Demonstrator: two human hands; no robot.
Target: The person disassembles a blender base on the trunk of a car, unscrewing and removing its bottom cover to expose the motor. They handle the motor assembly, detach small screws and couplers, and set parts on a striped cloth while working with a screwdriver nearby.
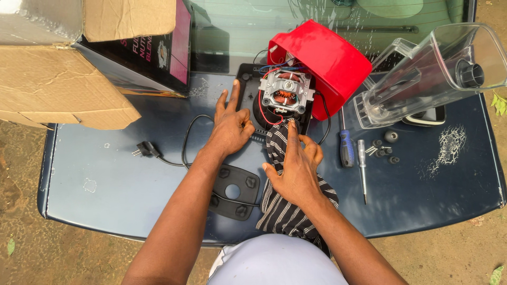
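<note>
An opened blender base lies on a dark blue car boot lid (pixel 105 179). Its bare motor (pixel 285 93) with copper windings and red and blue wires sits on a black base plate (pixel 246 79). The red housing (pixel 322 58) is tipped back behind it. My left hand (pixel 231 125) presses flat on the black plate left of the motor, index finger stretched out. My right hand (pixel 297 168) grips a black-and-white striped cloth (pixel 285 211), pushing its upper end against the front of the motor.
A black bottom cover (pixel 232 191) lies by my left forearm, and a power cord with plug (pixel 143 149) trails left. Two screwdrivers (pixel 354 158), loose screws and rubber feet (pixel 384 148) lie right. A clear blender jug (pixel 428 74) and cardboard boxes (pixel 63 68) sit behind.
</note>
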